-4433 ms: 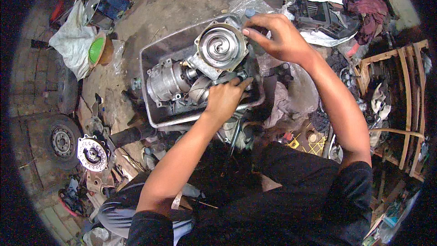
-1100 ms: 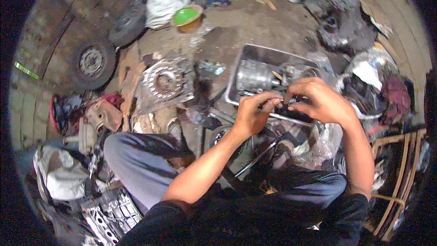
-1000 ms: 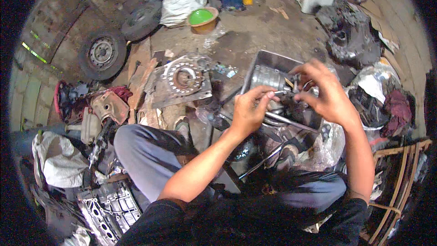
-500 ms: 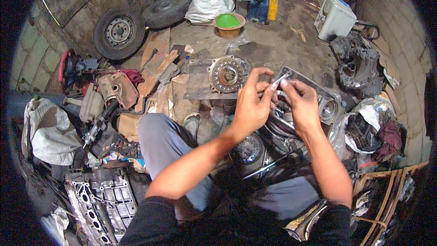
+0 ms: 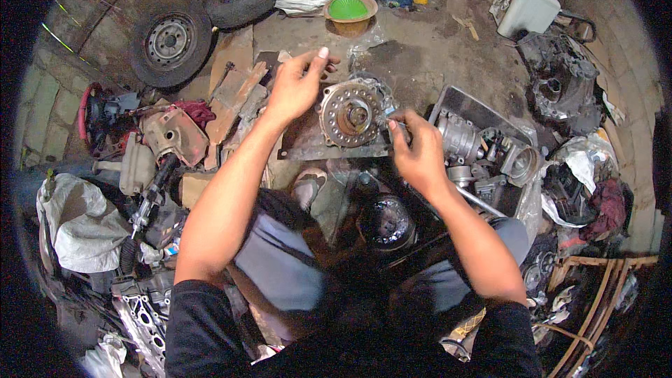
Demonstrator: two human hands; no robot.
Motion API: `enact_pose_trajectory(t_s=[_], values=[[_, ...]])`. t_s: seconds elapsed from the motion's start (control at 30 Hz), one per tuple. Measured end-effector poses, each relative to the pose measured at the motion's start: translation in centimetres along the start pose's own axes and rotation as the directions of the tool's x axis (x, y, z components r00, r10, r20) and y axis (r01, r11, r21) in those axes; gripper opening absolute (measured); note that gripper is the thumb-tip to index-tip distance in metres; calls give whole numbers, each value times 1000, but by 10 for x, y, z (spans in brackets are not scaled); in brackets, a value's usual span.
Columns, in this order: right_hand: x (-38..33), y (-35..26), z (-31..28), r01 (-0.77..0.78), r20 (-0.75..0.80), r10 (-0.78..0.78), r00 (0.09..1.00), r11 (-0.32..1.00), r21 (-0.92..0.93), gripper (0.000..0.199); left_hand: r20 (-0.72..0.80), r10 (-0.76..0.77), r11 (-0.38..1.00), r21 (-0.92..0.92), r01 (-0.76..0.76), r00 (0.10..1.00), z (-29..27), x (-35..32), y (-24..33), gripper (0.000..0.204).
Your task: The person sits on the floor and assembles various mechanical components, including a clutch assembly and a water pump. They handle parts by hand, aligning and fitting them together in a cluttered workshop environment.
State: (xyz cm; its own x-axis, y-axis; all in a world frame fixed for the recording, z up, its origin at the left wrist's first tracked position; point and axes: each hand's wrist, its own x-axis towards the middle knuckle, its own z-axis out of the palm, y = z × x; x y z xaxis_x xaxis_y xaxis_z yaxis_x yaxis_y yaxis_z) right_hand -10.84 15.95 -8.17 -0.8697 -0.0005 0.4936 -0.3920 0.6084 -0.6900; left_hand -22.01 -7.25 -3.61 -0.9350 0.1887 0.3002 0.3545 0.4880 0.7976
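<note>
A round metal housing with a ring of holes and a central shaft point(image 5: 352, 115) lies on a dark flat plate point(image 5: 297, 145) in front of me. My left hand point(image 5: 297, 87) is raised beyond its upper left edge, fingers curled and thumb pointing up; whatever it pinches, if anything, is hidden. By the housing's right edge is my right hand point(image 5: 420, 150), thumb and forefinger drawn together in a pinch. A small pale bit shows near those fingertips, but its kind is not clear. Whether the right fingers touch the housing cannot be told.
To the right, a grey tray point(image 5: 476, 108) holds several metal parts. A dark round pan point(image 5: 388, 222) sits between my legs. Beyond the housing stands a tan bowl with a green basin point(image 5: 348, 8). Wheels point(image 5: 168, 45), cardboard and engine parts line the left; a grey jerrycan point(image 5: 526, 3) stands far right.
My hands have parted: earlier they met over the tray around a small slim pale piece. The left has moved left and away from me; the right has moved left and down to the housing.
</note>
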Motion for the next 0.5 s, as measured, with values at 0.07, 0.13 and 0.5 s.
enact_pose_trajectory(t_s=[0.07,0.13,0.5], values=[[4,1,3,52,1,-52,999,999,-10,13,114,-83,990,-102,95,990,14,4,-5,50],[6,1,9,109,3,-109,994,993,-37,12,263,-91,962,-228,153,960,20,5,-12,54],[6,-7,20,166,269,-94,958,951,-260,8,363,-5,969,-227,93,932,37,3,-16,34]])
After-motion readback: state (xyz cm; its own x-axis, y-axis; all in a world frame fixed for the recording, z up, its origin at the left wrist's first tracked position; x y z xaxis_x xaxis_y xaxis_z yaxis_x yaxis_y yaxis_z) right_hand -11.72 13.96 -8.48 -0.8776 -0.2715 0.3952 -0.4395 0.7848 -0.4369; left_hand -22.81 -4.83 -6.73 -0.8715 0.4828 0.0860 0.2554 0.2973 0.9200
